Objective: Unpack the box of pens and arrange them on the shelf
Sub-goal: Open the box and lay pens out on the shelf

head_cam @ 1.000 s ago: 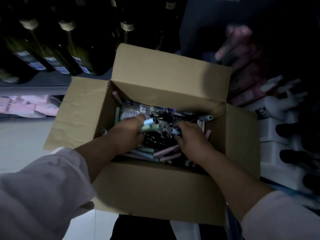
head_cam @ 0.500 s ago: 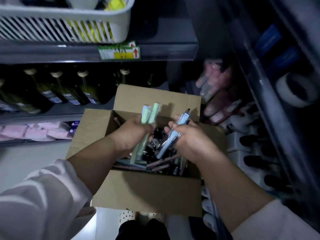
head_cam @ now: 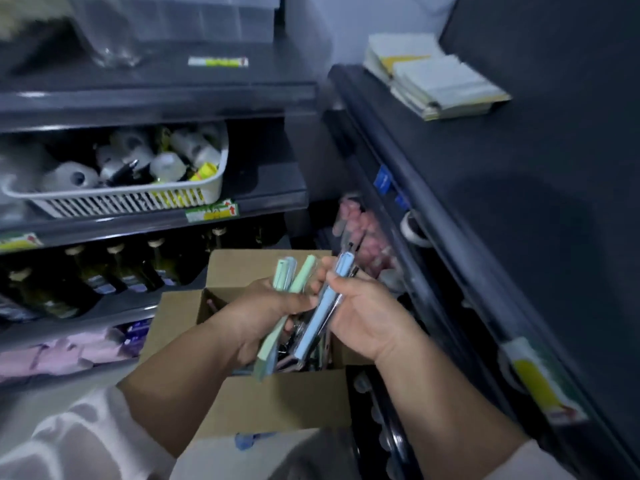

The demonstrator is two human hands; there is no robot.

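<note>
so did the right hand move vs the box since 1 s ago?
Yes. The right hand has come up out of the cardboard box and now holds blue pens above its opening.

A white basket (head_cam: 117, 199) holding paper rolls (head_cam: 69, 176) is seen on a left-hand rack level. Dark bottles (head_cam: 114, 268) are lined up on the level below it, and pink packs (head_cam: 69, 351) are laid lower still. Booklets (head_cam: 443, 84) are stacked at the upper right.

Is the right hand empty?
No, the right hand is closed around blue pens held above the box.
</note>
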